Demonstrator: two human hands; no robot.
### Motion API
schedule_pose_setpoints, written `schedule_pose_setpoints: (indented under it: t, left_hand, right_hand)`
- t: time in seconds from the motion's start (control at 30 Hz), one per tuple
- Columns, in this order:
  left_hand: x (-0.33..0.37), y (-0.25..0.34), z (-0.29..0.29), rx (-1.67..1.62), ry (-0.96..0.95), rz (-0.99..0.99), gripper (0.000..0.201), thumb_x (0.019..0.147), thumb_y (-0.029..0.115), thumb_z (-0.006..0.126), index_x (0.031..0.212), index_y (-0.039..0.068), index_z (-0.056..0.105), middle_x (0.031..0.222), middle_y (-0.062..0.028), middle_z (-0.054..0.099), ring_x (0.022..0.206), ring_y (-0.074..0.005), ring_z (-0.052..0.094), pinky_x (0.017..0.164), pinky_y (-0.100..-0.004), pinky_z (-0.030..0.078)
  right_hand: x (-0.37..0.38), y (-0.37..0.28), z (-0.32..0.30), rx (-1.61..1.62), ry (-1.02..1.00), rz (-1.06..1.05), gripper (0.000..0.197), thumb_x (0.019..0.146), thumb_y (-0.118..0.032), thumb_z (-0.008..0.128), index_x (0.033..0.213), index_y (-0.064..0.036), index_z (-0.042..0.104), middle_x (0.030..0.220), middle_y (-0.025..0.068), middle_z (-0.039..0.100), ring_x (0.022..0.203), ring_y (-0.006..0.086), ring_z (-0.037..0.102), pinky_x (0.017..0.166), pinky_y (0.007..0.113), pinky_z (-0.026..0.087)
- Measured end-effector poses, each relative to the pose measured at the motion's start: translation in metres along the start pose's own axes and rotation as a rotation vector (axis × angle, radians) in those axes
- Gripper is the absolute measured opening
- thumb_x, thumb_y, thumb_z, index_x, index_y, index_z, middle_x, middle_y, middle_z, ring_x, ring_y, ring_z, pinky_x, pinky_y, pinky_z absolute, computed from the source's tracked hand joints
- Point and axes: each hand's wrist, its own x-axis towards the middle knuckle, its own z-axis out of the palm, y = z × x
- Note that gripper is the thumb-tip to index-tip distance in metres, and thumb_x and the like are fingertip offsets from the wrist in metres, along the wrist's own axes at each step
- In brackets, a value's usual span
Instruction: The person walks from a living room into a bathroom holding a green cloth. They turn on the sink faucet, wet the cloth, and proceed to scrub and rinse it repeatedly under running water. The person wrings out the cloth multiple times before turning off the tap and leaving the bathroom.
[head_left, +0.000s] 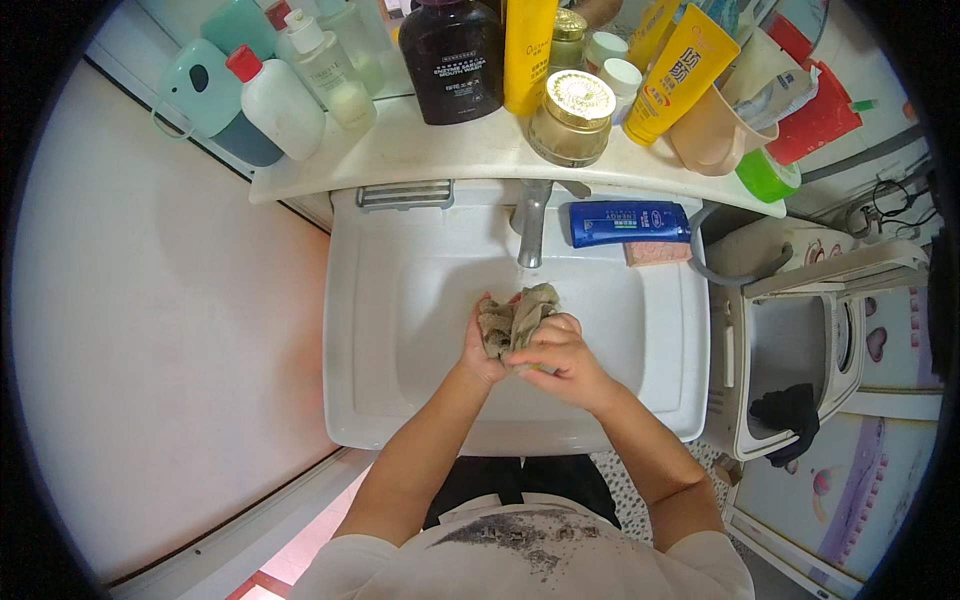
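Cloth (518,320) of an olive-grey, matte weave sits bunched between your two hands, above the basin and just short of the faucet's spout. Your left hand (482,348) cups it from the left, palm under the folds; your right hand (560,360) closes on its right side with fingers bent, and the two hands nearly meet below it. Whether the fabric is wet cannot be told; if it is, expect it to weigh more and slide a little against your skin. It should be light and limp, hard to break and quick to sag, so take hold of a thick gathered fold at each side rather than a loose corner.

Around your hands curves the basin (425,300), glossy white, smooth and probably slick. Straight beyond them stands the faucet (533,225), rounded, shiny metal. Beyond and to the right of your right hand, a blue bottle (628,223) with smooth, flattened sides lies next to a pink block (658,254), rougher and squared; soap or sponge is unclear. Beyond your left hand, a slatted metal rack (405,195) sits at the basin's back edge.
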Motion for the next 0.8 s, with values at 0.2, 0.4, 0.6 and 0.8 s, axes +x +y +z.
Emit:
schedule_pose_setpoints:
  t: [0.2,0.4,0.6,0.8]
  left_hand:
    - [0.005,-0.008,0.017,-0.028,0.050,-0.014,0.041,0.090,0.039,0.039,0.113,0.007,0.050,0.112,-0.0106,0.055,0.100,-0.0270,0.055,0.086,-0.0423,0.045]
    - [0.008,-0.020,0.026,0.239,0.325,0.285,0.021,0.092,0.026,0.041,0.100,0.009,0.052,0.091,-0.0036,0.056,0.082,-0.0178,0.058,0.069,-0.0324,0.049]
    - [0.012,-0.023,0.013,0.421,0.367,0.364,0.026,0.094,0.030,0.039,0.098,0.007,0.051,0.083,-0.0031,0.053,0.074,-0.0141,0.053,0.063,-0.0293,0.046]
    - [0.011,-0.030,0.020,0.772,0.590,0.492,0.030,0.095,0.031,0.037,0.093,0.006,0.054,0.081,-0.0023,0.054,0.071,-0.0120,0.051,0.062,-0.0278,0.045]
  right_hand:
    - [0.004,0.032,0.018,-0.176,0.064,-0.164,0.048,0.068,-0.024,0.073,0.114,-0.0147,0.060,0.147,0.0199,0.006,0.134,0.0359,0.013,0.106,0.046,0.013]
    - [0.014,0.040,0.051,0.000,0.370,0.130,0.064,0.072,-0.022,0.065,0.127,-0.0020,0.039,0.135,0.0247,0.028,0.124,0.0386,0.030,0.102,0.041,0.025]
    - [0.023,0.068,0.070,-0.015,0.485,0.283,0.052,0.077,-0.032,0.058,0.118,-0.0024,0.048,0.116,0.0199,0.049,0.106,0.0361,0.047,0.095,0.048,0.033]
    - [0.033,0.063,0.074,0.364,0.713,0.491,0.021,0.084,-0.016,0.054,0.098,0.0000,0.053,0.094,0.0138,0.054,0.090,0.0227,0.051,0.082,0.034,0.041]
